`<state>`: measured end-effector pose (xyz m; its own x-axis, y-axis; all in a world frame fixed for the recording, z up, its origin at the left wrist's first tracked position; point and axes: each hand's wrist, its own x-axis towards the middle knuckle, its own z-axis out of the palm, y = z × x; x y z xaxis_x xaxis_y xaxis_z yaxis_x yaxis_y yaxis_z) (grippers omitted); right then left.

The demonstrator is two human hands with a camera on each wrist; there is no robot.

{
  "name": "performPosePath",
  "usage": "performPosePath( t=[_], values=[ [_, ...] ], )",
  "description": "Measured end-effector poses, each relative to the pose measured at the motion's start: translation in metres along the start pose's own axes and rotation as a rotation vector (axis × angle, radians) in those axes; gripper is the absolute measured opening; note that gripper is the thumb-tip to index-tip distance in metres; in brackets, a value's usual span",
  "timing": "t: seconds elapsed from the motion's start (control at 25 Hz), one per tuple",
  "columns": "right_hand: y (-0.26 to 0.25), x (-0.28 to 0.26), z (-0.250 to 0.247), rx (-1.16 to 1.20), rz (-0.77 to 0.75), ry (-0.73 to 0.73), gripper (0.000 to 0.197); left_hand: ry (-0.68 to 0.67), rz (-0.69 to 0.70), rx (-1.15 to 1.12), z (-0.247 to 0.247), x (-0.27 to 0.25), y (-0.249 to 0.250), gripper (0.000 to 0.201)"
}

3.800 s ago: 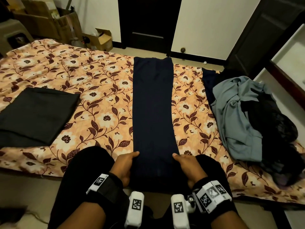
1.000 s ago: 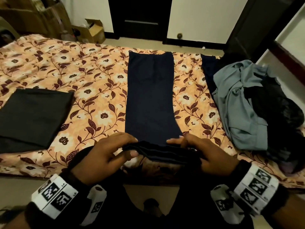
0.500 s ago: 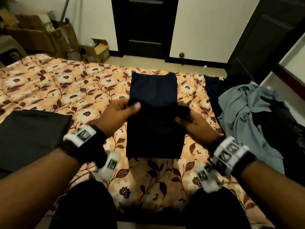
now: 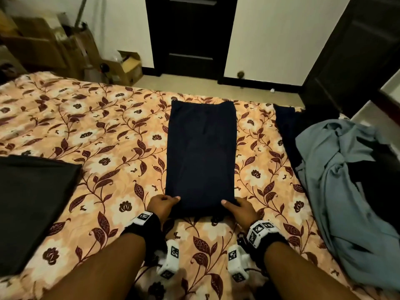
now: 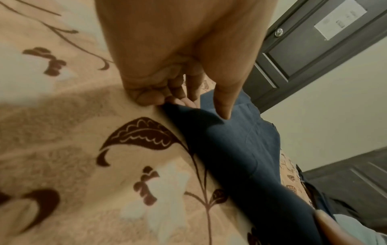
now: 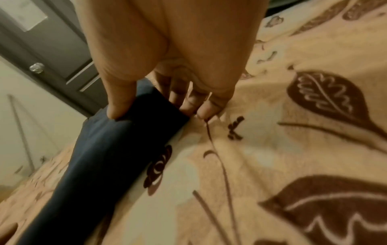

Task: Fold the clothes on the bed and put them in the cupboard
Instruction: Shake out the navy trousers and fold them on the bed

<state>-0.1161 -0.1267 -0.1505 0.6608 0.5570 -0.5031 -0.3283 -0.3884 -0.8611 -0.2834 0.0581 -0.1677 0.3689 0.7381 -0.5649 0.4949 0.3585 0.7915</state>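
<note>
We cannot see the fingers of the left hand [image 4: 162,205] or right hand [image 4: 242,207]; they tuck under the near corners of the folded navy-blue garment [image 4: 201,154]. Left of the left hand, the flat black folded cloth [image 4: 32,204] runs off the picture's edge. Right of the right hand, the crumpled grey-blue shirt [image 4: 346,191] half buries dark clothes [image 4: 376,182] we cannot identify.

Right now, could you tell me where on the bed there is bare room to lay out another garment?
The widest bare patch of bedspread lies between the navy folded trousers and the black folded cloth, running to the far edge. A narrower strip lies between the trousers and the heap of unfolded clothes. The right side is crowded by that heap.
</note>
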Motion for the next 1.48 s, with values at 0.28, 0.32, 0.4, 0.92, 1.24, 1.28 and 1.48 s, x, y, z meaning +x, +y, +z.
performPosePath(
  t=[0.28,0.32,0.4,0.92,1.24,1.28,1.48],
  values=[
    [-0.02,-0.038,-0.012,-0.29,-0.214,-0.032,0.005,-0.107,0.035,-0.167,-0.016,-0.052,0.02,0.024],
    [-0.023,-0.055,-0.014,-0.308,-0.25,-0.019,0.008,-0.093,0.063,-0.137,-0.023,-0.07,0.015,0.024],
    [-0.027,-0.089,-0.019,-0.308,-0.244,-0.069,0.009,-0.085,0.091,-0.084,-0.035,-0.104,-0.001,0.025],
    [0.011,-0.017,0.006,-0.268,0.148,0.118,0.068,-0.108,-0.104,-0.084,0.017,-0.065,-0.002,0.053],
    [-0.075,-0.002,0.013,0.082,-0.306,-0.156,0.03,-0.164,0.341,-0.448,0.001,-0.072,0.062,0.019],
    [-0.081,-0.008,0.01,0.049,-0.254,-0.178,0.036,-0.168,0.306,-0.396,-0.005,-0.07,0.059,0.024],
    [-0.002,-0.044,-0.015,-0.356,0.164,-0.39,0.079,-0.387,-0.107,-0.111,-0.015,-0.085,-0.013,0.077]
  ],
)
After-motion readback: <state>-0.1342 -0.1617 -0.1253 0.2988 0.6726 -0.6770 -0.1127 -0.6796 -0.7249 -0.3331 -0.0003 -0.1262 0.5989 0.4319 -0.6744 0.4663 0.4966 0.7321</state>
